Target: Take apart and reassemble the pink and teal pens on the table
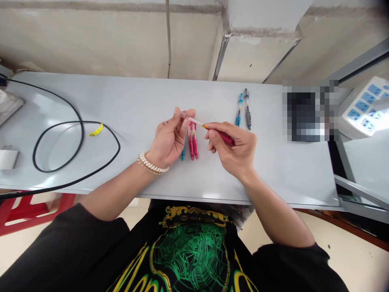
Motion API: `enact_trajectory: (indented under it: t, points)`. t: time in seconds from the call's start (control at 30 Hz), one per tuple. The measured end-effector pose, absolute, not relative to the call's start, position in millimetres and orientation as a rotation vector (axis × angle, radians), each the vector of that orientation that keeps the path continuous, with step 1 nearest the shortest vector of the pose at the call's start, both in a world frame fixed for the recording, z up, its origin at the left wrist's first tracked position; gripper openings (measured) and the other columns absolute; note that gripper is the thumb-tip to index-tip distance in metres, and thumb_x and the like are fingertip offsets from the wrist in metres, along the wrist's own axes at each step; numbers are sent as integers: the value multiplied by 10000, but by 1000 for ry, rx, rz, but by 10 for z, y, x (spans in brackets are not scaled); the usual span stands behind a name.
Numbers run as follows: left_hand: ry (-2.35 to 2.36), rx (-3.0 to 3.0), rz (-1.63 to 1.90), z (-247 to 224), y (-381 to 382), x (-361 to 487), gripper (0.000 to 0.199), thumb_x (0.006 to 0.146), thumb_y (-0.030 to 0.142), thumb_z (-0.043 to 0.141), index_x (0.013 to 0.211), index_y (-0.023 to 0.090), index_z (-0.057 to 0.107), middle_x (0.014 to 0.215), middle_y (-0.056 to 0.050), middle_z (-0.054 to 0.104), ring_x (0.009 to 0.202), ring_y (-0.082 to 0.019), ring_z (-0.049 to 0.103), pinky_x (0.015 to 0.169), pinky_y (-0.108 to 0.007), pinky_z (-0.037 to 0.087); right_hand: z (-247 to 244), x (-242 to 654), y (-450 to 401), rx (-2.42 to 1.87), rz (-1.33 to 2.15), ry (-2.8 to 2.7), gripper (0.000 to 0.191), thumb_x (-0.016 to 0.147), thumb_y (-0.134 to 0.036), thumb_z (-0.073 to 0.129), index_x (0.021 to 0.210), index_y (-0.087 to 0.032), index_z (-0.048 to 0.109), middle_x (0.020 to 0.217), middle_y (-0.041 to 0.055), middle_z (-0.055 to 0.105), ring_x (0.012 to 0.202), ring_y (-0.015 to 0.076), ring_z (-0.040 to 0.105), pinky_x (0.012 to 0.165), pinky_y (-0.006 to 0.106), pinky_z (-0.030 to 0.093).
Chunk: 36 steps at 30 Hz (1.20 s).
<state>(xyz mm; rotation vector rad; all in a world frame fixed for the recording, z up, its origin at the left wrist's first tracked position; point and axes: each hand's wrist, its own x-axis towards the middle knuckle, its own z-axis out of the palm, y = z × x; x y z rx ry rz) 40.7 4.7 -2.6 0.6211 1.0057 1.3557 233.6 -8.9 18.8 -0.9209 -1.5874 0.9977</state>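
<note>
My right hand [235,148] is closed round the red grip of an open pen [225,137], whose pale refill points left toward my other hand. Between the thumb and fingertips of my left hand [170,140] is a small clear pen part [184,116]; the refill's end is close to it, and whether they touch is unclear. Just beyond and between the hands, two red pens [193,146] lie side by side on the grey table [146,97]. A blue pen [182,154] lies beside them, partly hidden by my left hand.
Another blue pen [239,109] and a grey pen [248,109] lie at the back, right of centre. A black cable [117,148] with a yellow tag [96,130] loops over the left side. A pixelated dark object [300,115] and a white power strip [364,107] are at the right.
</note>
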Motion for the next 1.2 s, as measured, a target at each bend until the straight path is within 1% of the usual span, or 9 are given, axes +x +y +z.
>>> enact_trajectory:
  t: [0.17, 0.23, 0.37, 0.43, 0.6, 0.67, 0.87, 1.0, 1.2]
  points:
    - [1006, 673, 1417, 76, -58, 534, 217, 949, 423, 782, 917, 213, 739, 1124, -53, 821, 1172, -220, 771, 945, -270, 682, 147, 2310, -83, -897, 807, -1724, 141, 1022, -284, 642, 1056, -259, 777, 824, 11, 725, 666, 134, 650, 651, 317, 574]
    - [1017, 703, 1432, 89, -98, 597, 215, 931, 396, 807, 922, 197, 726, 1069, -61, 824, 1099, -224, 795, 944, -302, 686, 99, 2279, -84, -902, 775, -1736, 143, 1016, -255, 640, 1140, -262, 712, 943, 27, 728, 730, 144, 666, 703, 338, 586]
    - [999, 693, 1379, 79, -145, 677, 225, 922, 384, 814, 977, 180, 735, 1086, -79, 821, 1061, -221, 805, 942, -308, 685, -24, 2231, -81, -944, 748, -1662, 404, 991, -319, 665, 1360, -306, 501, 1336, 102, 589, 863, 169, 672, 694, 360, 599]
    - [1004, 684, 1365, 72, -149, 687, 211, 930, 379, 806, 979, 184, 744, 1103, -77, 821, 1073, -219, 802, 936, -294, 684, -46, 2239, -73, -930, 731, -1673, 436, 982, -341, 668, 1368, -314, 467, 1383, 110, 531, 900, 177, 666, 706, 369, 607]
    - [983, 692, 1434, 61, -139, 688, 212, 935, 389, 798, 940, 191, 724, 1075, -65, 825, 1031, -203, 809, 955, -302, 676, 30, 2275, -74, -920, 741, -1710, 60, 1027, -315, 629, 1054, -268, 604, 957, 19, 659, 752, 144, 659, 683, 330, 580]
    - [986, 683, 1429, 58, -139, 694, 204, 939, 380, 795, 950, 190, 719, 1072, -64, 825, 1015, -196, 811, 952, -300, 674, 51, 2272, -81, -984, 804, -1671, 139, 1059, -355, 591, 964, -257, 618, 803, -15, 650, 633, 118, 625, 607, 298, 543]
    - [998, 677, 1468, 77, -135, 699, 215, 947, 383, 786, 943, 193, 685, 1089, -73, 819, 1096, -226, 797, 1002, -344, 659, 82, 2308, -61, -955, 903, -1687, 274, 981, -390, 701, 1211, -278, 603, 1156, 52, 678, 817, 149, 673, 723, 336, 616]
    - [977, 689, 1487, 80, -139, 703, 222, 954, 384, 777, 931, 196, 661, 1063, -64, 818, 1077, -221, 801, 1011, -361, 654, 100, 2307, -67, -936, 661, -1717, 62, 990, -312, 693, 962, -270, 728, 956, 44, 727, 880, 199, 703, 794, 384, 629]
    - [1010, 773, 1513, 66, -172, 742, 289, 915, 429, 814, 981, 227, 618, 1070, -54, 819, 1128, -234, 786, 986, -359, 650, 16, 2211, -96, -1056, 1016, -1487, 273, 1064, -503, 563, 1026, -254, 668, 763, -14, 675, 553, 112, 618, 498, 261, 525]
